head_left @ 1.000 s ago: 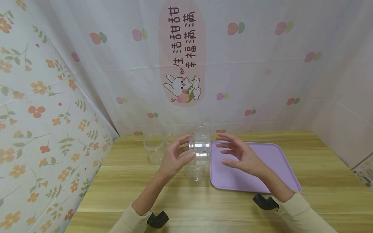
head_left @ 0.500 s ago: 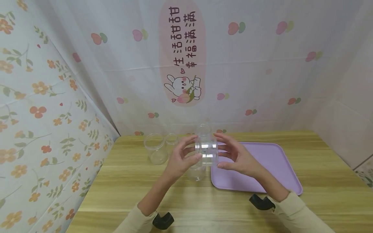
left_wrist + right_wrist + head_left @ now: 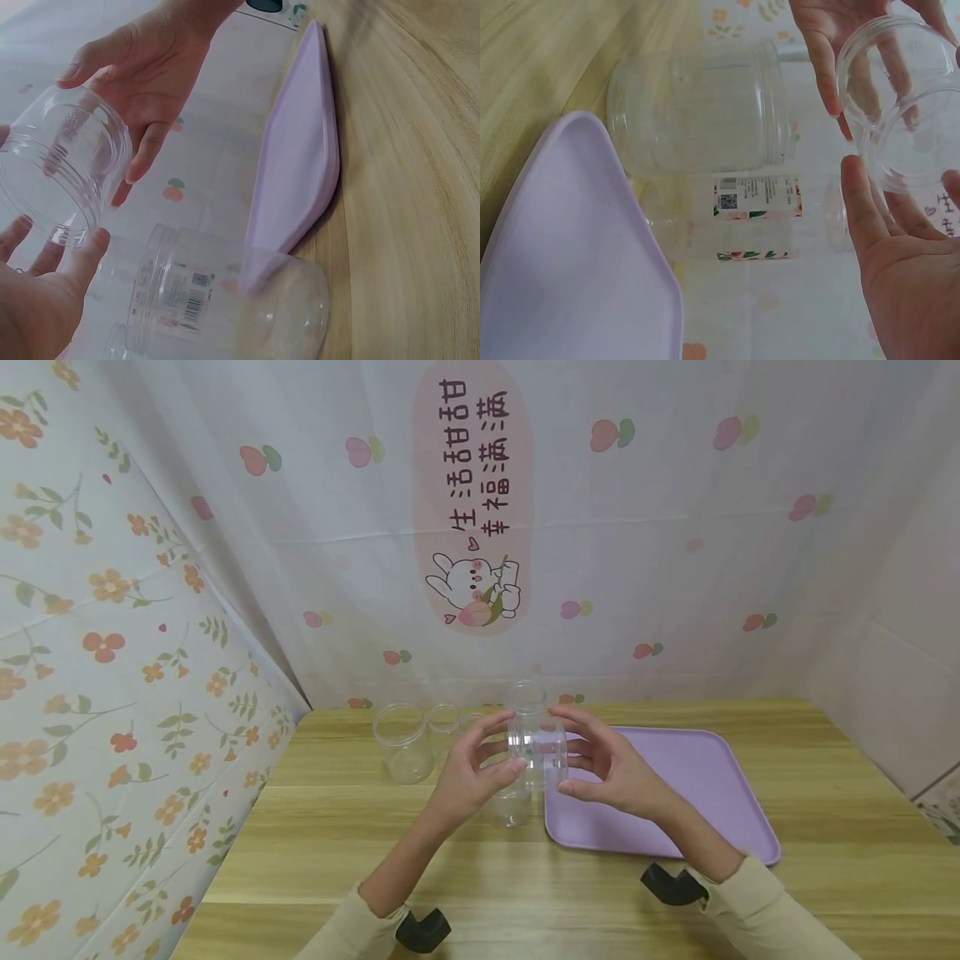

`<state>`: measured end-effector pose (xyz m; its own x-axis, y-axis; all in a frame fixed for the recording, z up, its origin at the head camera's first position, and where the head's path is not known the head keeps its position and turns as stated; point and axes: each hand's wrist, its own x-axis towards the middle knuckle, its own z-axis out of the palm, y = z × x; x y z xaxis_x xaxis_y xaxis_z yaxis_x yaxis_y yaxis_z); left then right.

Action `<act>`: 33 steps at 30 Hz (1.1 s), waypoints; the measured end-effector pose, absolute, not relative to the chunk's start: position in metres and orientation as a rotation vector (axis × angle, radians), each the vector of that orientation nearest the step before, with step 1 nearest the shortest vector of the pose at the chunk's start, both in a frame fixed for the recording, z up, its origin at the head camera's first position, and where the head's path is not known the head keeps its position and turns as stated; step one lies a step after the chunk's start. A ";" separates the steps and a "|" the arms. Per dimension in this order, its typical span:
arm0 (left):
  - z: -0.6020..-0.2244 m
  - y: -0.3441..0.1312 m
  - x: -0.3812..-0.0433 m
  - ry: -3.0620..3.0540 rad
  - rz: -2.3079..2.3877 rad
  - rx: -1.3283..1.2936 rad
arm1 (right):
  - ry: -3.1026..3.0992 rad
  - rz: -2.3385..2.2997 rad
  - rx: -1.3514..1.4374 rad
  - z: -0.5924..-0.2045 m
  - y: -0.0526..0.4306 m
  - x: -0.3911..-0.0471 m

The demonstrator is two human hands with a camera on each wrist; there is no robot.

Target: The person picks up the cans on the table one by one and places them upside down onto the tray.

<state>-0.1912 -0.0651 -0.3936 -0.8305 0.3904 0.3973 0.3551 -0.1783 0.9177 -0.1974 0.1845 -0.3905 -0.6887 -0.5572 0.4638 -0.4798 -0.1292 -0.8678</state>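
Observation:
A clear screw-neck jar lies on its side in the air between both hands, over the table. My left hand grips it round the threaded mouth end, thumb in front and fingers behind. At the base end my right hand holds it between thumb and fingers. The left wrist view shows the ribbed neck of this jar at the left fingertips, nothing visible inside. Below it stands another clear jar, partly covered by the held one in the head view.
More clear jars stand toward the back: a wide one, a narrower one and one behind the hands. A printed label shows on one. Right of them lies a lilac tray on the wooden table.
The jar in my left hand has moved a little to the right. My right hand, apart from it a second ago, has come left and now holds its base end.

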 end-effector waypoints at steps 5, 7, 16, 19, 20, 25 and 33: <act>-0.394 -0.066 -0.191 2.010 2.183 0.889 | 2.023 -1.981 -1.199 -0.392 0.185 -0.196; -0.394 -0.066 -0.191 2.012 2.177 0.886 | 2.021 -1.985 -1.192 -0.393 0.186 -0.196; -0.393 -0.066 -0.191 2.011 2.131 0.948 | 2.069 -1.959 -1.202 -0.394 0.190 -0.195; -0.393 -0.067 -0.191 2.013 2.109 0.967 | 2.081 -1.950 -1.181 -0.395 0.192 -0.195; -0.393 -0.068 -0.191 2.009 2.104 0.973 | 2.083 -1.948 -1.174 -0.395 0.192 -0.194; -0.394 -0.069 -0.192 1.999 2.088 0.997 | 2.105 -1.929 -1.163 -0.397 0.196 -0.193; -0.393 -0.071 -0.191 2.010 2.084 0.996 | 2.125 -1.929 -1.178 -0.395 0.199 -0.192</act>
